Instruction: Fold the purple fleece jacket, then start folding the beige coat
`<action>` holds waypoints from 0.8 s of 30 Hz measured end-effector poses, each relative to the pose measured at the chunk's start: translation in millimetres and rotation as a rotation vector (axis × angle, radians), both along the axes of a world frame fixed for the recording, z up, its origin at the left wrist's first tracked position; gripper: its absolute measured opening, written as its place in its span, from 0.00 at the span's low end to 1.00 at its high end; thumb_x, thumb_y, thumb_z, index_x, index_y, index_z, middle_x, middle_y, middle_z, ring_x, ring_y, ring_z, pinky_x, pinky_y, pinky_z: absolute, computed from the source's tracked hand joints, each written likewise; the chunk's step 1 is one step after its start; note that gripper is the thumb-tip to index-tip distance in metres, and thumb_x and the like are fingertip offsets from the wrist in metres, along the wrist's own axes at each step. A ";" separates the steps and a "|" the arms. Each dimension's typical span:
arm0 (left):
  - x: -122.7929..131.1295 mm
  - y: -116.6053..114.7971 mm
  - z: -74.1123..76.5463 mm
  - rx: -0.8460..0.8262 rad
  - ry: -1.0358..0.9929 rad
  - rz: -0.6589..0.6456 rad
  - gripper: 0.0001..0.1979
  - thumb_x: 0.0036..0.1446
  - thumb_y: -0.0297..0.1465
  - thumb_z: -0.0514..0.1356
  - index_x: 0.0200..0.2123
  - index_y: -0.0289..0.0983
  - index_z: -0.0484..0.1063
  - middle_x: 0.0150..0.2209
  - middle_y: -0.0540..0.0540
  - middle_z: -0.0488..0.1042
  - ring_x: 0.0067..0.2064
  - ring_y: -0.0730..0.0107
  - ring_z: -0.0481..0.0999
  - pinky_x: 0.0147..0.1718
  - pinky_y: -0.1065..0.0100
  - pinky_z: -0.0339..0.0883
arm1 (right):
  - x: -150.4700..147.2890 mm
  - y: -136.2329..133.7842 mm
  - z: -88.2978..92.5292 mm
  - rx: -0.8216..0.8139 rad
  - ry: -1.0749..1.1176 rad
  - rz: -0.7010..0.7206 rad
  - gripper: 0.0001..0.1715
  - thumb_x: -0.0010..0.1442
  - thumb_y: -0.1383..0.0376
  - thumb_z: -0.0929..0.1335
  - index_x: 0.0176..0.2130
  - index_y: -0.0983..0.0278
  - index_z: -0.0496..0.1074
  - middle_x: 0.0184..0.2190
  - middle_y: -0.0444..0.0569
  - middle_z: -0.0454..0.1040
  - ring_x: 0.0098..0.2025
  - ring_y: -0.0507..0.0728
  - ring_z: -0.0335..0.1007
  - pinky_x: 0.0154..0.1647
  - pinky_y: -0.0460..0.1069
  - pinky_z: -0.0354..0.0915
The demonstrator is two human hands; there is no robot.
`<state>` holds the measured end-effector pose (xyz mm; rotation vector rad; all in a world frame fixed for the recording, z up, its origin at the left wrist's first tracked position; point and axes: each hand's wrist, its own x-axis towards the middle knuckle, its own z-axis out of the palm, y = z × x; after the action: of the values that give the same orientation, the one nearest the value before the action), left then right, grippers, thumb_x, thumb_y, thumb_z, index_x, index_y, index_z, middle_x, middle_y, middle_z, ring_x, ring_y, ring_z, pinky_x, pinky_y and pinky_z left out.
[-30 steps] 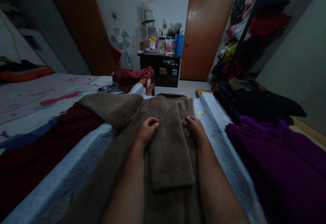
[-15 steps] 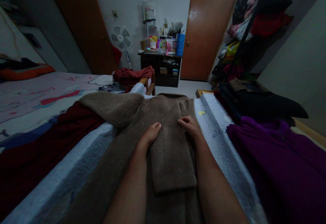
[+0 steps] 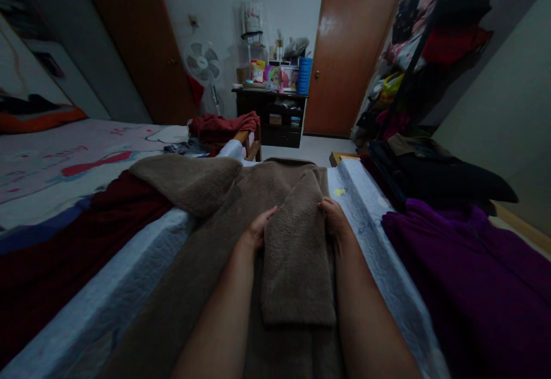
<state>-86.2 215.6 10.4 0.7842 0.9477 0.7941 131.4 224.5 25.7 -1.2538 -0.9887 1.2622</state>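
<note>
A brown fleecy coat (image 3: 228, 224) lies spread on the bed in front of me. One of its sleeves (image 3: 297, 258) is folded inward and runs down over the coat's body, cuff toward me. The other sleeve (image 3: 189, 181) stretches out to the left over dark red cloth. My left hand (image 3: 259, 228) grips the left edge of the folded sleeve, thumb on top and fingers hidden underneath. At its right edge, my right hand (image 3: 333, 218) pinches the fabric near the upper end.
Purple clothing (image 3: 465, 275) and a stack of dark folded clothes (image 3: 443, 172) lie to the right. Dark red cloth (image 3: 86, 241) covers the left side. Beyond the bed stand a black cabinet (image 3: 245, 106), a white fan (image 3: 203, 62) and a wooden door (image 3: 338, 51).
The folded sleeve has shifted slightly right and lies flatter and wider. My right hand has moved right to the sleeve's edge, and my left hand has slid slightly right, fingers now under it.
</note>
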 end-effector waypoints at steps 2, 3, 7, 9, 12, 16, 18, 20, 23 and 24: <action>6.1 0.8 -5.0 -0.080 -0.191 -0.009 0.15 0.57 0.37 0.60 0.43 0.32 0.74 0.38 0.40 0.80 0.41 0.59 0.81 0.44 0.62 0.74 | -0.6 0.2 -0.9 -0.005 0.038 -0.011 0.09 0.37 0.61 0.65 0.24 0.61 0.64 0.19 0.38 0.65 0.24 0.52 0.60 0.26 0.46 0.57; 8.3 1.1 -6.8 -0.096 -0.275 0.024 0.16 0.56 0.32 0.61 0.46 0.32 0.73 0.38 0.41 0.80 0.40 0.62 0.81 0.44 0.64 0.74 | -0.6 0.3 -1.3 0.001 0.059 -0.019 0.09 0.37 0.62 0.65 0.24 0.61 0.65 0.19 0.38 0.66 0.25 0.53 0.61 0.26 0.46 0.57; 12.0 1.9 -6.4 0.008 -0.361 0.159 0.33 0.49 0.20 0.63 0.59 0.37 0.62 0.41 0.44 0.79 0.36 0.68 0.81 0.39 0.68 0.74 | 4.9 -0.4 -2.3 0.032 0.142 -0.027 0.10 0.37 0.62 0.65 0.26 0.61 0.69 0.21 0.40 0.70 0.27 0.55 0.63 0.28 0.47 0.59; 12.9 2.3 -3.8 0.044 -0.342 0.176 0.37 0.47 0.18 0.61 0.61 0.38 0.59 0.41 0.44 0.79 0.34 0.68 0.80 0.36 0.68 0.74 | 10.3 -1.2 -3.1 0.010 0.144 -0.016 0.11 0.37 0.63 0.65 0.26 0.62 0.70 0.22 0.42 0.72 0.28 0.56 0.65 0.28 0.48 0.61; 14.7 3.9 -1.5 0.067 -0.264 0.234 0.37 0.46 0.18 0.60 0.61 0.37 0.60 0.38 0.45 0.79 0.30 0.70 0.79 0.32 0.70 0.72 | 17.1 -2.4 -5.8 -0.092 0.048 0.018 0.11 0.36 0.64 0.66 0.26 0.62 0.71 0.21 0.44 0.72 0.28 0.57 0.67 0.27 0.49 0.62; 15.1 5.9 -1.8 0.081 -0.158 0.256 0.34 0.46 0.19 0.59 0.59 0.35 0.62 0.34 0.47 0.79 0.27 0.71 0.77 0.29 0.71 0.70 | 18.7 -1.4 -8.6 -0.199 -0.189 0.030 0.13 0.36 0.67 0.65 0.28 0.63 0.72 0.22 0.44 0.73 0.26 0.57 0.68 0.25 0.48 0.62; 13.8 5.9 -2.6 0.093 -0.124 0.245 0.33 0.45 0.20 0.60 0.58 0.35 0.62 0.34 0.47 0.78 0.27 0.71 0.77 0.29 0.71 0.70 | 17.3 2.4 -7.4 -0.190 -0.304 -0.021 0.13 0.38 0.67 0.65 0.29 0.63 0.73 0.22 0.45 0.74 0.26 0.56 0.69 0.24 0.47 0.61; 12.4 5.6 -3.4 0.117 -0.101 0.237 0.33 0.45 0.21 0.60 0.57 0.36 0.63 0.35 0.48 0.78 0.28 0.71 0.77 0.29 0.71 0.69 | 15.9 10.4 -3.8 -0.164 -0.379 -0.083 0.12 0.40 0.66 0.66 0.29 0.64 0.73 0.23 0.45 0.74 0.26 0.56 0.69 0.23 0.46 0.60; 11.1 4.8 -4.0 0.161 -0.067 0.217 0.34 0.43 0.22 0.62 0.57 0.37 0.64 0.37 0.48 0.77 0.27 0.73 0.76 0.28 0.72 0.68 | 14.6 31.4 5.1 -0.124 -0.404 -0.150 0.11 0.45 0.62 0.67 0.30 0.64 0.74 0.24 0.47 0.74 0.28 0.56 0.70 0.24 0.46 0.60; 11.1 4.4 -3.8 0.177 -0.063 0.203 0.35 0.42 0.22 0.62 0.57 0.37 0.64 0.38 0.48 0.77 0.28 0.73 0.76 0.28 0.72 0.68 | 14.3 40.4 8.3 -0.110 -0.402 -0.166 0.12 0.47 0.60 0.67 0.30 0.64 0.74 0.25 0.47 0.75 0.30 0.56 0.71 0.25 0.46 0.61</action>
<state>-75.1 220.0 6.7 0.8190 0.9183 1.0852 145.6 265.0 34.0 -1.6830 -1.0800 0.9651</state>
